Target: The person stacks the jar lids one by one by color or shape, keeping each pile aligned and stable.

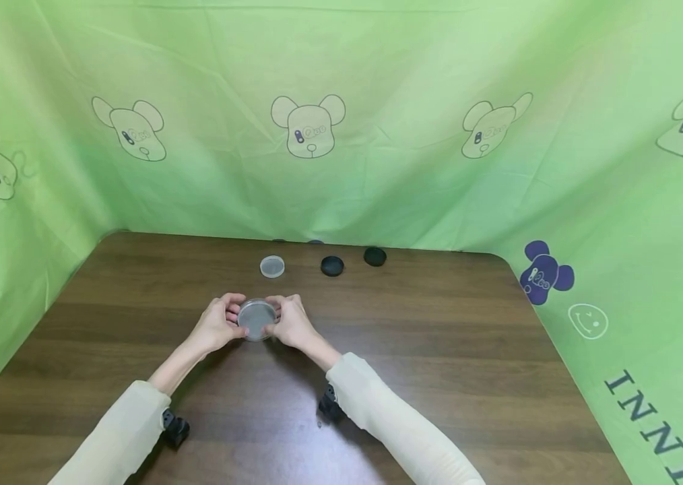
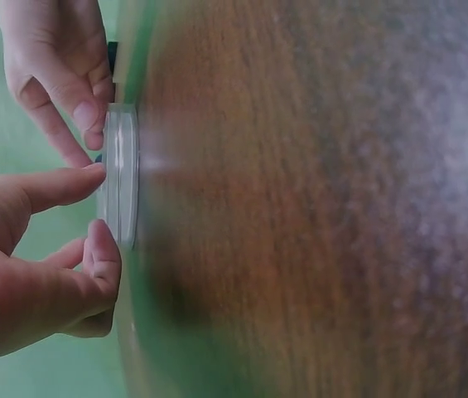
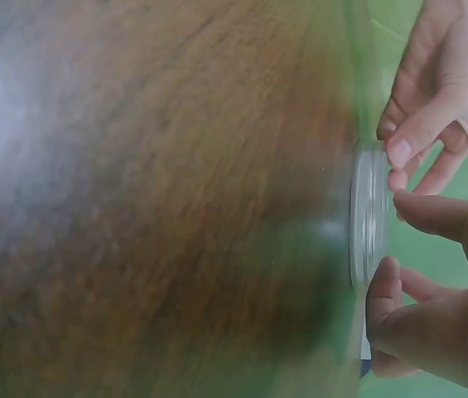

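Note:
A clear, round petri dish (image 1: pixel 257 320) lies flat near the middle of the table, between both hands. The left hand (image 1: pixel 221 320) grips its left edge with thumb and fingers. From the opposite side, the right hand (image 1: pixel 289 322) holds the right edge the same way. Seen side-on in the left wrist view, the dish (image 2: pixel 121 178) shows two stacked clear rims. The right wrist view shows the fingertips of both hands around the dish rim (image 3: pixel 369 215). Whether its underside touches the table cannot be told.
Behind the hands, a smaller clear round dish (image 1: pixel 272 267) lies on the brown wooden table (image 1: pixel 438 350). To its right are two black round discs, one (image 1: pixel 332 266) nearer and another (image 1: pixel 374 256) by the back edge. A green printed curtain (image 1: pixel 378 188) surrounds the table's back and sides.

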Tool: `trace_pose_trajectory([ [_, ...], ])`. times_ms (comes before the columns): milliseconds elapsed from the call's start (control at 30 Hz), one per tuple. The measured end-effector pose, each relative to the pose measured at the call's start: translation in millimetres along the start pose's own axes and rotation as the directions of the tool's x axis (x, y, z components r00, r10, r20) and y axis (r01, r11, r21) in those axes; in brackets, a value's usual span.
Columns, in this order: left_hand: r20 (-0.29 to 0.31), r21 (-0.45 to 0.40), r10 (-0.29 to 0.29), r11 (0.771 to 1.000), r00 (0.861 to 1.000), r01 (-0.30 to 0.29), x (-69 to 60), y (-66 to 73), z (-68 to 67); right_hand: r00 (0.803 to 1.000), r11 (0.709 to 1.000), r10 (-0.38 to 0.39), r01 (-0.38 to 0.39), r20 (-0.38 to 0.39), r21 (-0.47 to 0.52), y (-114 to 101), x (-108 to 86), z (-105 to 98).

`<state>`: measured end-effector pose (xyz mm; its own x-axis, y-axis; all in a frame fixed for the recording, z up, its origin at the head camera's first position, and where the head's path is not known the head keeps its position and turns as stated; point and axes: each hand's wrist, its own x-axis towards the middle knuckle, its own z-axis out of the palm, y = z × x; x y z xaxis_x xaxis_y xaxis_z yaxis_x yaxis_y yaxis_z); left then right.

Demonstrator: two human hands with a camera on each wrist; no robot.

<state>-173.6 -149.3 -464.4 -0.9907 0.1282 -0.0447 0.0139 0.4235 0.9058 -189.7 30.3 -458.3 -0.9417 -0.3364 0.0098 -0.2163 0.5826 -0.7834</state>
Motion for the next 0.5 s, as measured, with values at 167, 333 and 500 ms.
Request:
trace_pose_trajectory([
  [167, -0.029, -0.098, -0.056, 0.994, 0.998, 0.053, 1.2, -3.0, -0.3, 1.000, 0.997, 0.024, -0.025, 0.018, 0.074, -0.7, 1.0, -3.7],
  [333, -0.098, -0.154, -0.090, 0.985, 0.991, 0.074, 1.4, -5.3, -0.5, 0.999, 0.991, 0.034, -0.036, 0.015, 0.131, -4.2, 1.2, -10.7],
  [500, -0.165, -0.132, -0.083, 0.989, 0.983, 0.061, 0.6, -6.0, -0.5, 0.999, 0.986, 0.036, -0.037, 0.011, 0.160, -6.2, 0.2, -15.2],
])
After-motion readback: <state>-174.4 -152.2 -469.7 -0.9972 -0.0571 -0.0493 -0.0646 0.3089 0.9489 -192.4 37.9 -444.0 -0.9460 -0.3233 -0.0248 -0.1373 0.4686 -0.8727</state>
